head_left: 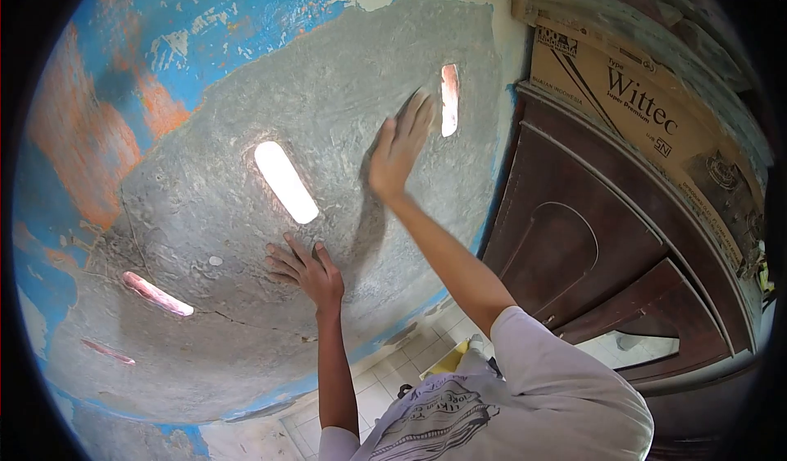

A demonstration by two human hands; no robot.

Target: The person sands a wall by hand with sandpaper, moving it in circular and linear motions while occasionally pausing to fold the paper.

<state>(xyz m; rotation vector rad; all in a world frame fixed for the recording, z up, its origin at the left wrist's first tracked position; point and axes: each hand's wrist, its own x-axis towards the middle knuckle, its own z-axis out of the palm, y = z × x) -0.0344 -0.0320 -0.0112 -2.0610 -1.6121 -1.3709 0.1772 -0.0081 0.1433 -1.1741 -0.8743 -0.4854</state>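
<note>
My left hand lies against the grey plastered wall, fingers spread, just under a bright oblong opening. Higher up and to the right, my right hand is stretched out flat over the same plaster, its fingertips close to a narrower upright opening. No tool shows in either hand. Further left, a slanted slot with reddish edges cuts into the plaster, and a thinner one is below it. A crack runs along the surface beneath my left hand.
Blue and orange peeling paint borders the plaster. To the right stands a dark wooden cabinet with a mirror panel; a cardboard box lies on top. Below is a tiled floor with something yellow on it.
</note>
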